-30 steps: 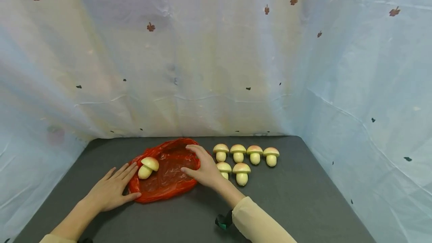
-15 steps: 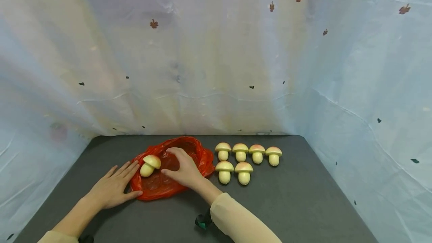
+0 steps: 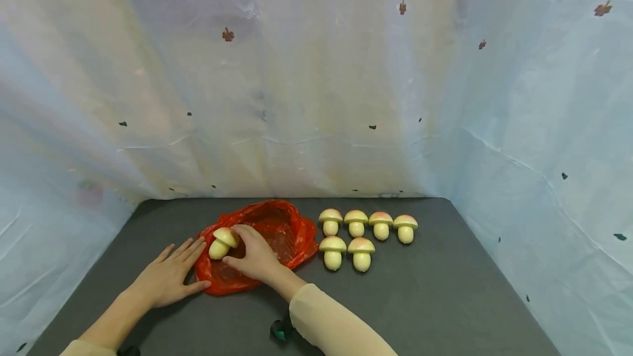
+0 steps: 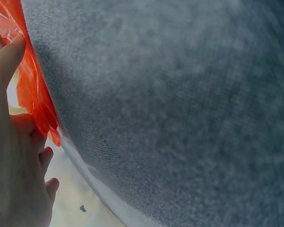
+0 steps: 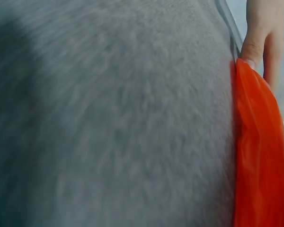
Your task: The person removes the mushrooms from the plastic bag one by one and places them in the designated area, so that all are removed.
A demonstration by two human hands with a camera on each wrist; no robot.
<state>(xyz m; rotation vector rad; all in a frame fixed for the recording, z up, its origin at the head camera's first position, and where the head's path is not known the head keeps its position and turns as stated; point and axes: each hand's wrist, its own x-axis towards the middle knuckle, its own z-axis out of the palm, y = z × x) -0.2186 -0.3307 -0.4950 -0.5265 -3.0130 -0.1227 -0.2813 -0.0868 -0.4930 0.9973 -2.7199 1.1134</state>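
Note:
A red plastic bag (image 3: 305,238) lies spread on the dark table with its mouth up. On its left part rests a mushroom-shaped object (image 3: 218,248) with a yellowish cap and pale stem. My left hand (image 3: 165,279) lies with fingers straight and spread, touching the bag's left edge; the left wrist view shows these fingers along the red plastic (image 4: 38,101). Over the bag, my right hand (image 3: 257,257) reaches the mushroom from the right, thumb and fingers apart around its right side, fingertips by the cap. The right wrist view shows mostly table and the bag's red side (image 5: 260,151).
Several similar mushrooms (image 3: 361,254) stand in two rows on the table (image 3: 420,301), right of the bag. A pale patterned curtain (image 3: 316,98) closes off the back and both sides.
My right hand has moved left across the bag, from its right side to the mushroom. The left hand and the mushrooms keep their places; the head view has shifted slightly.

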